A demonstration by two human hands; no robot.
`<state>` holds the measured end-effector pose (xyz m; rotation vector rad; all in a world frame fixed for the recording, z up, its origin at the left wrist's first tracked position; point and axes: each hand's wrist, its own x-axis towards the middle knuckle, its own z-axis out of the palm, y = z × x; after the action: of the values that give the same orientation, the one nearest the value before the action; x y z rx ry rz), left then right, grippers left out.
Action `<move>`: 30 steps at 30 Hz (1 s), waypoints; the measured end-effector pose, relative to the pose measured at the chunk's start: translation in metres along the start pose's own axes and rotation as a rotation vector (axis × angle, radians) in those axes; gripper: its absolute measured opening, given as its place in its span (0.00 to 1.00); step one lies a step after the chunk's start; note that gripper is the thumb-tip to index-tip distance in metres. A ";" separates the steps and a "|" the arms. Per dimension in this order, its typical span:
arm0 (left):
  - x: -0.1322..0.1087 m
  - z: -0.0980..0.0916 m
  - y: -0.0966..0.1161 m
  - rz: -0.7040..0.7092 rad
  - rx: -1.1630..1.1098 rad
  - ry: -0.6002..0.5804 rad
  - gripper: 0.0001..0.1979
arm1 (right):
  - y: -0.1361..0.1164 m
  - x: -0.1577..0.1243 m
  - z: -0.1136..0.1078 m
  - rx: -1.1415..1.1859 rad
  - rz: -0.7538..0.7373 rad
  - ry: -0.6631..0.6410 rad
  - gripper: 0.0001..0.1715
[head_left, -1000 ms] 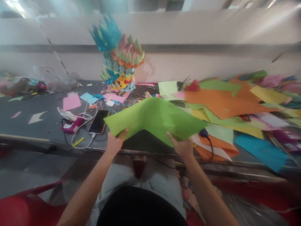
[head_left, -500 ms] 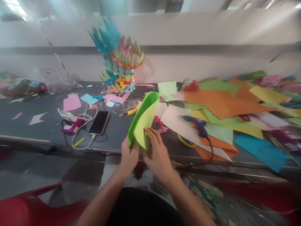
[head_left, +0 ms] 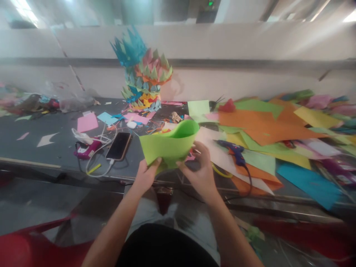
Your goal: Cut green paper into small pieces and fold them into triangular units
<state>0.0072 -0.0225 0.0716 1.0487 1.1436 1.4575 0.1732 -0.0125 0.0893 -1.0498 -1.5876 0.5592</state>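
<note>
A bright green sheet of paper (head_left: 164,148) is held up over the table's front edge, its right side curled over into a loop. My left hand (head_left: 146,173) pinches its lower left part, thumb on the near face. At the lower right, my right hand (head_left: 198,168) grips the curled side between thumb and fingers; some of those fingertips are hidden by the paper. Just right of my right hand lies a blue glue gun (head_left: 235,150) with its cord trailing down. To the left of my left hand rests a phone (head_left: 119,146) with a white cable plugged in.
Behind stands a tall stack of pointed, folded-paper crowns (head_left: 146,78). Coloured sheets (head_left: 258,124) overlap across the right side of the table (head_left: 63,144). A purple power socket (head_left: 87,148) sits at left among cables. Red chairs (head_left: 22,244) flank the lower edges.
The green paper has turned from a narrow upright roll to a wider, sideways loop with its broad face toward me. My hands have moved farther apart while holding it.
</note>
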 end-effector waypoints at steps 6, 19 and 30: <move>0.008 -0.006 0.000 -0.161 -0.099 -0.065 0.22 | 0.011 0.016 0.000 0.446 0.289 -0.216 0.28; 0.006 0.001 0.007 -0.366 -0.276 -0.102 0.18 | 0.026 0.006 -0.007 0.406 0.236 -0.128 0.21; -0.011 0.023 0.010 -0.285 -0.397 0.101 0.16 | -0.003 -0.028 0.001 -0.530 -0.318 0.067 0.19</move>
<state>0.0298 -0.0310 0.0856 0.5198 0.9735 1.4412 0.1717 -0.0376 0.0772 -1.1481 -1.8436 -0.1235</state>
